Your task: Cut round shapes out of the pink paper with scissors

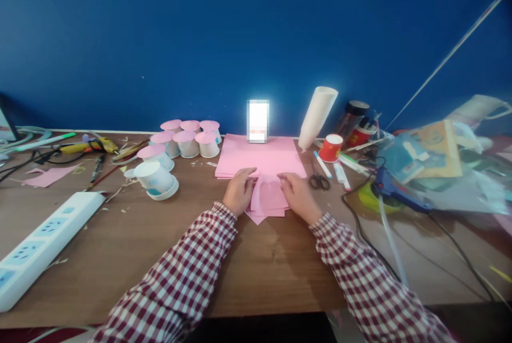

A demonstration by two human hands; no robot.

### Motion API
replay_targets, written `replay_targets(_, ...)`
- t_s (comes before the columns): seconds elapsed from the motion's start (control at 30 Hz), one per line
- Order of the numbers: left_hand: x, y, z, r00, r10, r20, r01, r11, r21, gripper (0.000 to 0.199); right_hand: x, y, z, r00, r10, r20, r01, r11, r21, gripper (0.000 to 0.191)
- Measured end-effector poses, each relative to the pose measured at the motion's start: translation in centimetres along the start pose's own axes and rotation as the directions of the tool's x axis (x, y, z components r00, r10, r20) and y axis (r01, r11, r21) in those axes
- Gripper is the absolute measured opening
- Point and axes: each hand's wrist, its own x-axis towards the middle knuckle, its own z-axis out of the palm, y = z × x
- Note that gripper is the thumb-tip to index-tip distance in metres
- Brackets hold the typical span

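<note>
A small piece of pink paper point(271, 191) with a curved outline on it is between my hands, above a few other pink pieces point(276, 212). My left hand point(239, 192) is closed on its left edge, thumb toward the middle. Opposite, my right hand point(299, 196) pinches the right edge, its fingers bent inward. Just beyond my fingertips lies a stack of larger pink sheets point(260, 156). Black-handled scissors point(319, 181) rest to the right of my right hand. Parts of my fingers are hidden behind the paper.
Several paper cups with pink disc tops point(186, 140) and a white cup point(154, 177) stand left. A power strip point(48, 241) and yellow glue gun point(90, 145) lie farther left. Stacked cups point(319, 116), a red cup point(330, 148) and a blue glue gun point(400, 193) are right.
</note>
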Motion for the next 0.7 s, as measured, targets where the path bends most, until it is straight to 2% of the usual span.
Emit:
replay_targets(0.1, 0.3, -0.1, -0.3, 0.998, -0.035, -0.052, 0.041, 0.99, 0.134, 0.03, 0.0, 0.0, 0.0, 1.0, 0.0, -0.006, 0.0, 1.0, 0.01, 0.025)
replay_targets(0.2, 0.3, -0.4, -0.6, 0.991, -0.132, -0.012, 0.132, 0.983, 0.129, 0.027, 0.0, -0.1, 0.0, 1.0, -0.005, -0.01, 0.005, 1.0, 0.016, 0.024)
replay_targets(0.3, 0.2, -0.4, -0.8, 0.981, -0.192, 0.01, 0.19, 0.975, 0.113, 0.032, 0.0, -0.1, 0.1, 1.0, -0.005, -0.018, 0.006, 1.0, 0.015, 0.023)
replay_targets(0.43, 0.0, 0.4, -1.3, 0.974, -0.224, 0.001, 0.216, 0.937, 0.276, 0.031, -0.1, -0.4, 0.0, 0.999, -0.015, -0.028, 0.015, 1.0, -0.006, 0.023)
replay_targets(0.5, 0.1, 0.8, -1.6, 0.972, -0.236, -0.016, 0.221, 0.882, 0.415, 0.029, -0.1, -0.7, -0.3, 1.0, 0.006, -0.019, -0.007, 0.996, -0.084, 0.024)
replay_targets(0.57, 0.2, 1.1, -2.0, 0.974, -0.227, -0.011, 0.195, 0.81, 0.553, 0.028, -0.1, -1.0, -0.8, 0.997, 0.07, -0.012, -0.071, 0.97, -0.234, 0.025)
replay_targets(0.7, 0.3, 1.0, -2.2, 0.973, -0.227, 0.045, 0.138, 0.727, 0.673, 0.033, -0.1, -1.7, -2.0, 0.975, 0.222, 0.031, -0.17, 0.82, -0.546, 0.025)
